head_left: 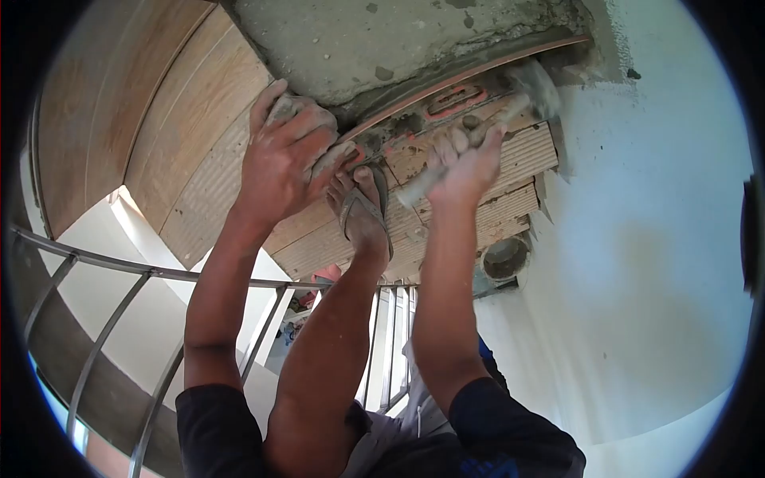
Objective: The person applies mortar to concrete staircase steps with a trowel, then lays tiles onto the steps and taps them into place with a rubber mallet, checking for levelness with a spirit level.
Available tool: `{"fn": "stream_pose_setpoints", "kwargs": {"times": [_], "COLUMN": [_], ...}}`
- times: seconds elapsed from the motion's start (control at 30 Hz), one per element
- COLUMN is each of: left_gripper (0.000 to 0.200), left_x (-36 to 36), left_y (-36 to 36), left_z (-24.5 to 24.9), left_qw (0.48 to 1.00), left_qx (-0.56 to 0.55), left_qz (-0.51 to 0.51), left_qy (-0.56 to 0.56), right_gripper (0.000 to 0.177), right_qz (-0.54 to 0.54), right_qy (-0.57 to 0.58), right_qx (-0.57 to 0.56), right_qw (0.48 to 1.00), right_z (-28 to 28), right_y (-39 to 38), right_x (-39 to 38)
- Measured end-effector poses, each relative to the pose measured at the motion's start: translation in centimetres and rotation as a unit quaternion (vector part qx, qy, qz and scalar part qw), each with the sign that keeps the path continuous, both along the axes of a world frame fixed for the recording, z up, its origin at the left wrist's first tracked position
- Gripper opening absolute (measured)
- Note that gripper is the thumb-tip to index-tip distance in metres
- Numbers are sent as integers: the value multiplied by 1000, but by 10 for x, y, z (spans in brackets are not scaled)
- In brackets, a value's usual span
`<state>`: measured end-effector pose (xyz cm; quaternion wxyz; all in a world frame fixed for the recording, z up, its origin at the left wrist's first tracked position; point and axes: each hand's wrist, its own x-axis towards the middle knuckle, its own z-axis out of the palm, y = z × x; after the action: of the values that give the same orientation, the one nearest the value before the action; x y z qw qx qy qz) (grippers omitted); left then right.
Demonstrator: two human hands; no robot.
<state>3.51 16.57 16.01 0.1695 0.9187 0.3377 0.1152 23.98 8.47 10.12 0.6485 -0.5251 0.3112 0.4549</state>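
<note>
My right hand (466,163) is wrapped round the handle of a hammer (535,89), whose pale head is smeared by motion near the wall end of a thin tile strip (478,70). At the strip's other end, my left hand (291,147) has its mortar-coated fingers bent beside the tile edge; what lies under them is hidden. A dirty bar with an orange-rimmed oval slot (456,101), resembling a spirit level, lies along the strip between my hands. Wet grey mortar (414,60) borders the strip's far side.
My sandalled foot (362,203) stands on ribbed step tiles (510,163). Wood-patterned tiles (159,72) cover the steps at left. A metal railing (215,276) curves below, a pale wall (637,223) rises at right, and a round container (506,259) sits near it.
</note>
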Motion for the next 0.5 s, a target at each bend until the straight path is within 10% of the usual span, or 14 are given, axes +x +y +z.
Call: {"fn": "stream_pose_setpoints", "kwargs": {"times": [0.3, 0.43, 0.5], "left_gripper": [19, 17, 17], "left_x": [-1, 2, 3], "left_y": [-4, 3, 3], "left_z": [-5, -4, -3], "left_qw": [1000, 1000, 1000], "left_qx": [2, 13, 12], "left_qz": [-9, -12, -5], "left_qy": [9, -4, -8], "right_gripper": [40, 44, 48], "right_qz": [-8, 16, -159], "right_qy": [-7, -52, -47], "right_qx": [-88, 89, 96], "right_qw": [996, 995, 981], "right_z": [24, 10, 11], "right_y": [9, -42, -35], "right_x": [-13, -8, -8]}}
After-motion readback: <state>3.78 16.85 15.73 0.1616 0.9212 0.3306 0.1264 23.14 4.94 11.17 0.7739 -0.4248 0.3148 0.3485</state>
